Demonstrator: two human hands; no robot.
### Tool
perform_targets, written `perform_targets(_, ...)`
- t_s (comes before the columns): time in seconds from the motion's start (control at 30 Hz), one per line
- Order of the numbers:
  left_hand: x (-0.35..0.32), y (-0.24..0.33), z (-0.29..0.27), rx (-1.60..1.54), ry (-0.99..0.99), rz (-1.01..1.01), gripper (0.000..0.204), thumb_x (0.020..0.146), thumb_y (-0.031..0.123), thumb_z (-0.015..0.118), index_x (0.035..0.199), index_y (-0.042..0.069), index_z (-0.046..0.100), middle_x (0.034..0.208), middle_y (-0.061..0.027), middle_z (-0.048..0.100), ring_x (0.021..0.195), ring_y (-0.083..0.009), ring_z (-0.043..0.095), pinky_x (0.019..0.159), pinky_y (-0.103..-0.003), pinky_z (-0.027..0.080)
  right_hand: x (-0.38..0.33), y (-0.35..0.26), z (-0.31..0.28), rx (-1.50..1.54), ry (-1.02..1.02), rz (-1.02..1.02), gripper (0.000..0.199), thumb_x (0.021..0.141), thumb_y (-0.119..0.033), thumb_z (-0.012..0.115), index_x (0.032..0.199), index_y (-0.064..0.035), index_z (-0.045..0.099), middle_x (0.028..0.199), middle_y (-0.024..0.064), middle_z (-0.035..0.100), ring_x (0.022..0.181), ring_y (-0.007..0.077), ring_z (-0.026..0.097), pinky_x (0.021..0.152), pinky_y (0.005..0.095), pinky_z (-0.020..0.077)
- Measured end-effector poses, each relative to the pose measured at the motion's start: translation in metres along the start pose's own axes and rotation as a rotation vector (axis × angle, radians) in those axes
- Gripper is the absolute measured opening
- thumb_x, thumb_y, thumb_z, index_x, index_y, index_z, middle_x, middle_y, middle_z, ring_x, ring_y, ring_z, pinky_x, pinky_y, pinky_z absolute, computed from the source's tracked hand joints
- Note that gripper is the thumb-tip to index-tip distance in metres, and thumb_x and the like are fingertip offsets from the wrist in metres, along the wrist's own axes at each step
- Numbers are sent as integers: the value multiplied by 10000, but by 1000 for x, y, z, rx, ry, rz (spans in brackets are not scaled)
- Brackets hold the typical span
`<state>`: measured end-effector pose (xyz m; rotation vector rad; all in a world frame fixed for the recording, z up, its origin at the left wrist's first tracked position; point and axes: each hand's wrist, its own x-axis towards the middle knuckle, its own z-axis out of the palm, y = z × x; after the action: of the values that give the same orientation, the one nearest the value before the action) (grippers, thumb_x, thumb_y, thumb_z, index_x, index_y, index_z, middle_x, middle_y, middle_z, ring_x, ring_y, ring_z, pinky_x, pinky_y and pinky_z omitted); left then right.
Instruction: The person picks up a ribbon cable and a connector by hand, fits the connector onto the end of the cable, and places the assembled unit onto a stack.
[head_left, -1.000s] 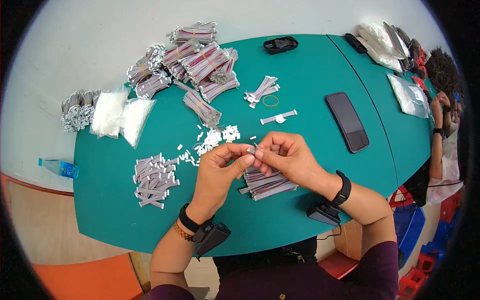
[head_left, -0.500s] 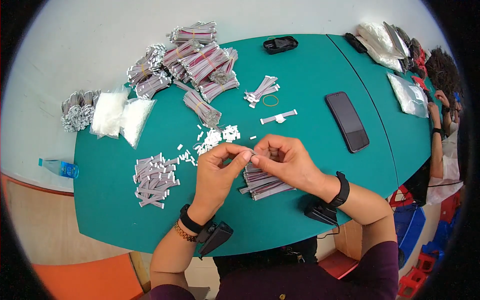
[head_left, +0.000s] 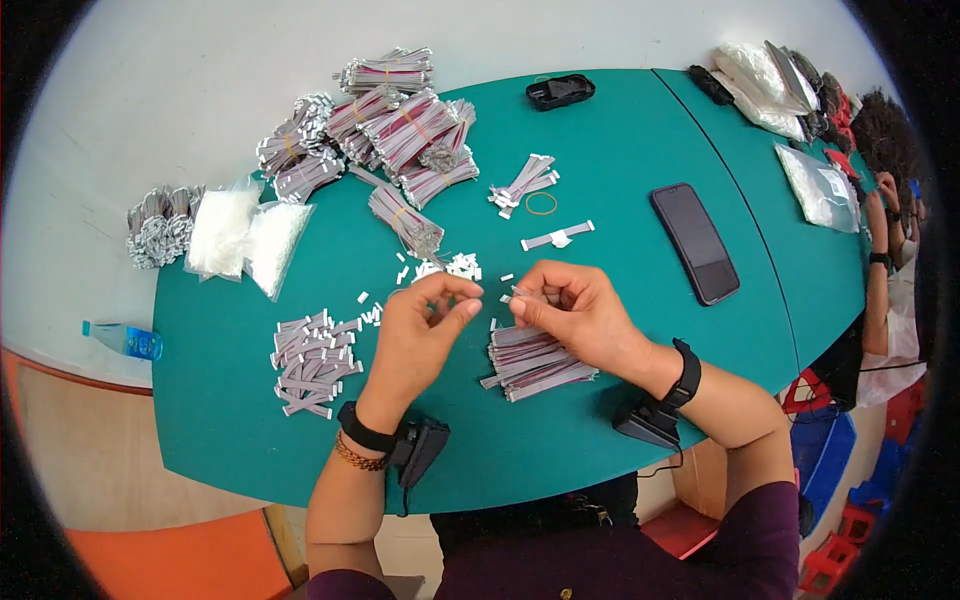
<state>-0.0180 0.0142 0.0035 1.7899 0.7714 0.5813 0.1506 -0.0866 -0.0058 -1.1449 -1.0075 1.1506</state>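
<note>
The person's right hand (head_left: 575,312) pinches a small grey piece (head_left: 516,291) between thumb and index finger, above the middle of the green table (head_left: 440,470). The piece is slim and mostly covered by the fingertips; a pale end pokes out on its left side, and its full shape is too hidden to tell. The left hand (head_left: 420,325) is held just to the left, apart from the right one, its fingers curled and its grip slightly spread, with a narrow gap between the tips of thumb and index finger. Just nearer than the right hand, and partly under it, lies a stack of flat cables (head_left: 540,368), grey strips streaked with dark red, lying side by side at a slight slant. To the left of the left hand is a loose pile of short grey cables (head_left: 318,365) with white ends, crossing each other at many angles. Beyond the hands small white connectors (head_left: 463,266) lie in a heap, partly covered by the left hand, with a few scattered about. Farther to the right, a single grey strip (head_left: 540,241) with white ends has a white piece at its middle; beyond it a few similar strips (head_left: 524,183) overlap beside a tan rubber band (head_left: 541,204). Cable bundles (head_left: 405,130), grey with magenta streaks, are heaped at the far left.
</note>
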Motion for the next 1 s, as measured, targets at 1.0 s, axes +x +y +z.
perform_targets(1.0, -7, 3, 9, -842, -218, -250, 155, 857, 60, 578, 1004, 14, 575, 861, -24, 591, 764, -96, 543, 700, -213, 447, -3, -6, 0, 14, -75, 0, 114, 866, -113, 602, 849, -13, 551, 726, -10, 574, 647, 13, 488, 550, 172, 372)
